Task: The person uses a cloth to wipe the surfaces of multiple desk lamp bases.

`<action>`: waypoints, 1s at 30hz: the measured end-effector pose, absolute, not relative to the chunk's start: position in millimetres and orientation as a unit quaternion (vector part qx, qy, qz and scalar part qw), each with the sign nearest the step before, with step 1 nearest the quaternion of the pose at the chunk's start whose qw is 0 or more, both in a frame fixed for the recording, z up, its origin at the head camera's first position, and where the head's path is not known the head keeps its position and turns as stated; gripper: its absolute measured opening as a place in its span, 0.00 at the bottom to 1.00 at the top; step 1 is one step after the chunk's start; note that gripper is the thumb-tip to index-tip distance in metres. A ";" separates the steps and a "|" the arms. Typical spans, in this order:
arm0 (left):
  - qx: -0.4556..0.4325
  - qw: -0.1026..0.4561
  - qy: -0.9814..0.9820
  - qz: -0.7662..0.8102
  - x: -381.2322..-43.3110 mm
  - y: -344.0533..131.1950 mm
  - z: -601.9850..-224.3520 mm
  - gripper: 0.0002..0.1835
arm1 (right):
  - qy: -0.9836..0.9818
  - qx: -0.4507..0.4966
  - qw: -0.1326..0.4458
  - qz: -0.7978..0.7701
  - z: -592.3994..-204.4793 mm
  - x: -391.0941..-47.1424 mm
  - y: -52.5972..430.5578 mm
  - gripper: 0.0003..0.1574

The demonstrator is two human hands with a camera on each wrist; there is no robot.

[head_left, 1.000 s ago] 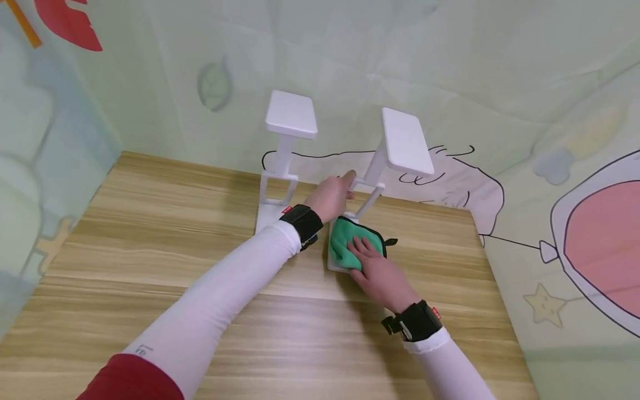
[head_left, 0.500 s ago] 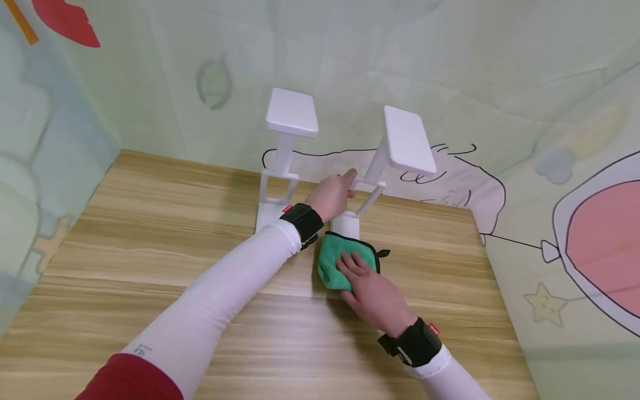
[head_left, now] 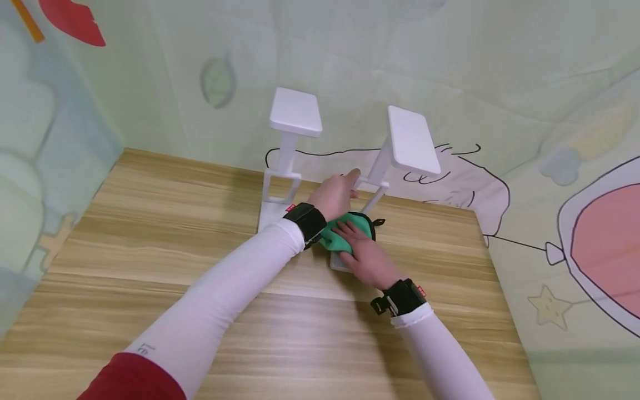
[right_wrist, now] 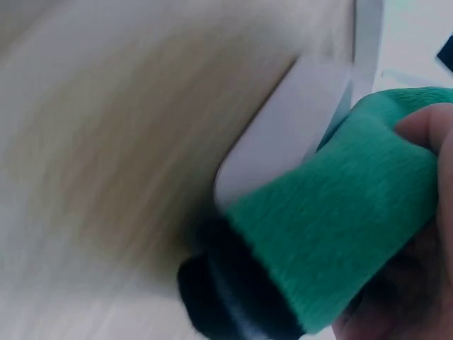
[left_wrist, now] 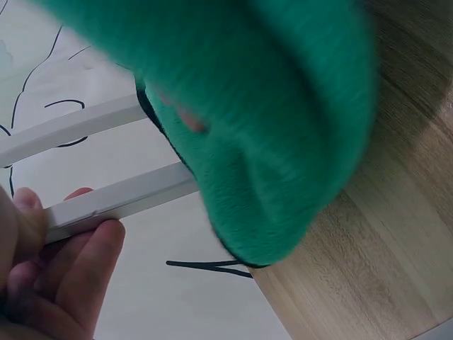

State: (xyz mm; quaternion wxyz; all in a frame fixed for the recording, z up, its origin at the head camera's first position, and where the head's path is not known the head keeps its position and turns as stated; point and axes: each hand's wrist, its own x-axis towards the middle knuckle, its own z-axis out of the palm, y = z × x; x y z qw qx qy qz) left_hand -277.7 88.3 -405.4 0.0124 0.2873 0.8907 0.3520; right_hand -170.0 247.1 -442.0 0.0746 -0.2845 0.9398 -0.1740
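Two white phone stands are on the wooden tabletop; my left hand [head_left: 332, 197] holds the right stand [head_left: 414, 141]. In the left wrist view, thumb and fingers [left_wrist: 92, 265] pinch one of its thin arm bars [left_wrist: 127, 197]. My right hand [head_left: 372, 261] presses a folded green cloth [head_left: 330, 239] with black edging onto that stand's base [head_left: 339, 263], fingers spread and fairly straight on top. The cloth hides most of the base, whose front end shows. In the right wrist view, the cloth [right_wrist: 347, 205] bulges beside the thumb and fingers, over the blurred white base edge [right_wrist: 283, 134].
The left phone stand [head_left: 296, 111] stands close beside my left wrist, which covers part of its base. Behind both stands rises a printed fabric wall [head_left: 240, 128]. The wooden tabletop [head_left: 280, 339] extends in front and to both sides.
My right hand first draws the cloth toward me off the base's front, then pushes it back up the base toward the stand's arm. My left hand keeps its grip on the bar.
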 end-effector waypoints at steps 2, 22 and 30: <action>0.288 0.014 0.890 0.353 -277.3 90.0 -404.7 0.33 | 0.943 -0.271 0.079 -0.177 -441.8 -172.0 252.9 0.34; 0.288 -0.012 0.893 0.346 -279.5 91.1 -408.7 0.20 | 0.968 -0.226 0.093 -0.060 -427.3 -106.6 268.0 0.38; 0.283 -0.011 0.896 0.343 -278.6 89.2 -407.9 0.19 | 0.952 -0.278 0.114 -0.051 -418.7 -99.8 248.5 0.38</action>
